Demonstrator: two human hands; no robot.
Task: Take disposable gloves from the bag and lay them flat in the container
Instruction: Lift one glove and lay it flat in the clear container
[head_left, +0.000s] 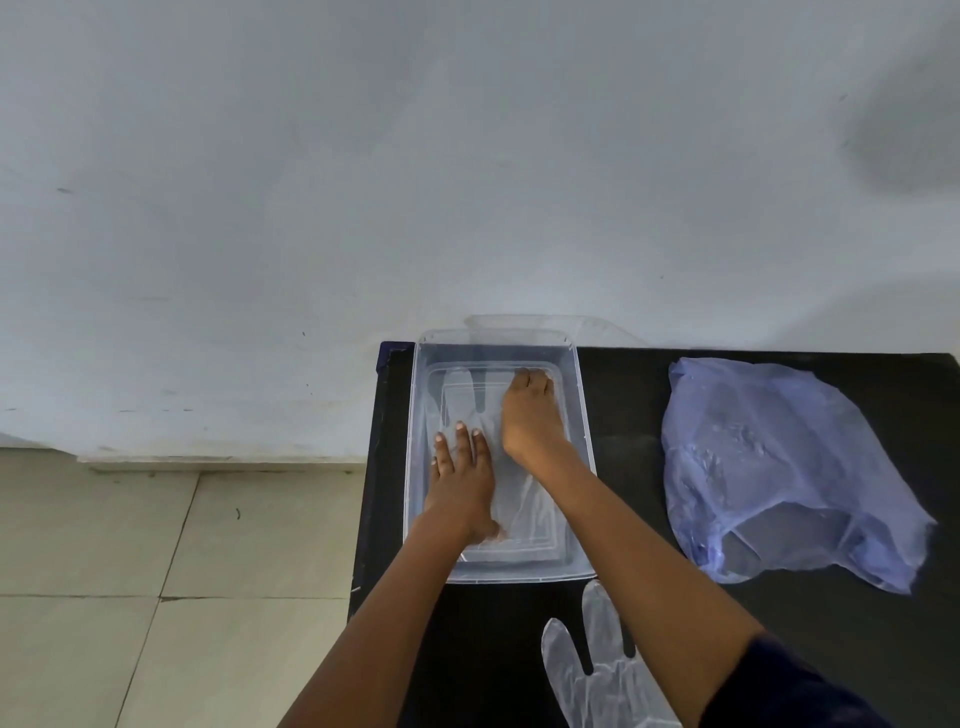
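Nearest the camera, at 6 o'clock, a loose clear plastic disposable glove (597, 670) lies flat on the black tabletop (644, 415), its finger ends pointing toward 12 o'clock, just below the clear rectangular plastic container (584, 415). That container stands at the tabletop's left edge, its far end against the pale wall (363, 182). Inside it a second clear glove (462, 400) lies flat on the bottom. The left hand (460, 480) presses down on this glove's lower part — fingers (460, 441) straight and close together, pointing to 12 o'clock. The right hand (530, 415) reaches in from 5 o'clock and rests near the container's far right corner; its fingers are curled under, and I cannot tell whether they pinch the glove. At 3 o'clock, well apart from the container, a crumpled translucent blue plastic bag (779, 467) lies on the tabletop. Beige floor tiles (130, 571) show at 8 o'clock.
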